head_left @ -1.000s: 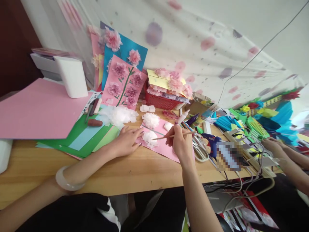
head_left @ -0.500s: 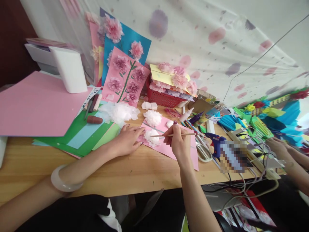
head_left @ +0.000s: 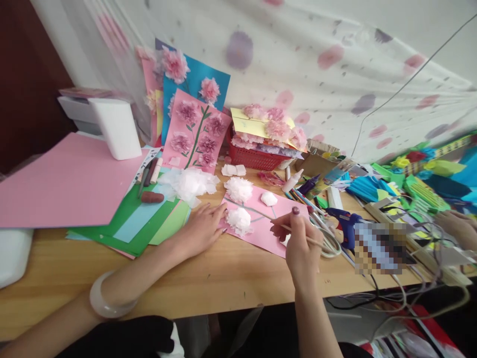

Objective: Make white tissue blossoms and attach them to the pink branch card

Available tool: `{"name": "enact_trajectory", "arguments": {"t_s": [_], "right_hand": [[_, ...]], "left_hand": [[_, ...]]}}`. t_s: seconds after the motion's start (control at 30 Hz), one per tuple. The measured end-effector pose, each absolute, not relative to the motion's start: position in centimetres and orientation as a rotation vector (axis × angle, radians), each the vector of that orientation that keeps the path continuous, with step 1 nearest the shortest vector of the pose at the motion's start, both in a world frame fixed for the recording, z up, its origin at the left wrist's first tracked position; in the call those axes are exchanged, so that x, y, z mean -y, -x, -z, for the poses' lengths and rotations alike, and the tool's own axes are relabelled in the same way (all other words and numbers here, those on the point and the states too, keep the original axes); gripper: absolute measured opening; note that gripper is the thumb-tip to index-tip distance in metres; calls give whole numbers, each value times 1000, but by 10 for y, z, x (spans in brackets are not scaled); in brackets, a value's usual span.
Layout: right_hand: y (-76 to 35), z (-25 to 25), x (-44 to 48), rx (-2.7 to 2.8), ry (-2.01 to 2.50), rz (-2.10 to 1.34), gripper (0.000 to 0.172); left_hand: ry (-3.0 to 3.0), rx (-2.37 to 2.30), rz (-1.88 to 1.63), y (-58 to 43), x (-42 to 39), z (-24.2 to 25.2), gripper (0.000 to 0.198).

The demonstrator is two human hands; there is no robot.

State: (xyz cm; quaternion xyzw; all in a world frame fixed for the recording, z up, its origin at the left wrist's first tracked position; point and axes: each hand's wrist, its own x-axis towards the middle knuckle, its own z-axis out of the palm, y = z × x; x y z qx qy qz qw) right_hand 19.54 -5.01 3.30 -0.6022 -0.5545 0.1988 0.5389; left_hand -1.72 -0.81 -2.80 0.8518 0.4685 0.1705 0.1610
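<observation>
A pink sheet [head_left: 261,238] lies on the table, with drawn grey-green lines and white paper flowers on it. Two fluffy flowers [head_left: 239,190] sit toward its left side, and a smaller white one [head_left: 269,199] lies to their right. My left hand [head_left: 204,227] rests at the sheet's left edge, fingers spread, holding nothing. In my right hand [head_left: 301,237], above the right part of the sheet, a thin wooden stick [head_left: 257,212] is pinched, its far end pointing left toward the flowers. Part of the sheet is hidden beneath my right hand.
White tissue [head_left: 190,184] and coloured papers [head_left: 136,233] lie left. A finished flower picture [head_left: 197,130] and a red basket [head_left: 253,156] stand behind. Scissors [head_left: 330,241], a blue glue gun [head_left: 345,223] and cables are right. Another person's hand [head_left: 456,226] shows far right.
My right hand has moved right and back from the lower fluffy flower with the stick, uncovering the small white one. The left hand stays at the sheet's edge. The camera view has shifted.
</observation>
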Motion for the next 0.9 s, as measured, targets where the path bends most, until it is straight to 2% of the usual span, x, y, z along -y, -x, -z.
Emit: {"name": "enact_trajectory", "arguments": {"t_s": [0.17, 0.33, 0.43, 0.57, 0.73, 0.9], "right_hand": [[-209, 1, 56, 1385, 1510, -393, 36], [-216, 24, 59, 1394, 1470, -331, 29], [-216, 26, 60, 1411, 1402, -306, 25], [-215, 23, 62, 1436, 1378, -336, 23], [-218, 23, 65, 1440, 1361, -381, 22], [-219, 24, 65, 1385, 1329, -402, 22]], "left_hand": [[-2399, -1305, -514, 16, 14, 23, 61], [-2406, -1385, -551, 30, -6, -9, 47], [-2427, -1539, -661, 45, -32, -23, 52], [-2501, -1620, -573, 54, -59, -17, 61], [-2576, -1606, -557, 48, -68, 2, 57], [-2189, -1684, -939, 36, -57, -4, 51]]}}
